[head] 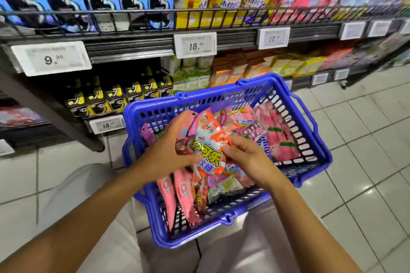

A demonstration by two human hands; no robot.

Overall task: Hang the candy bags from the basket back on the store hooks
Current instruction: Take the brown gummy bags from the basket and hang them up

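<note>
Lifting from the basket (133, 117), a candy bag (207, 139) is pinched by both hands, left (170, 142) and right (246, 155), seemingly for hanging.

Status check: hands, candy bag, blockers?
Left hand and right hand both grip orange candy bag above blue basket. Not hung yet. No blockers seen.

Bare forearms, pale beige trousers (93, 195)

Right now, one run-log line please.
stage: picking | left hand: holds orange-and-white plastic candy bag | right hand: pinches it | blue plastic basket: bags remain
</note>
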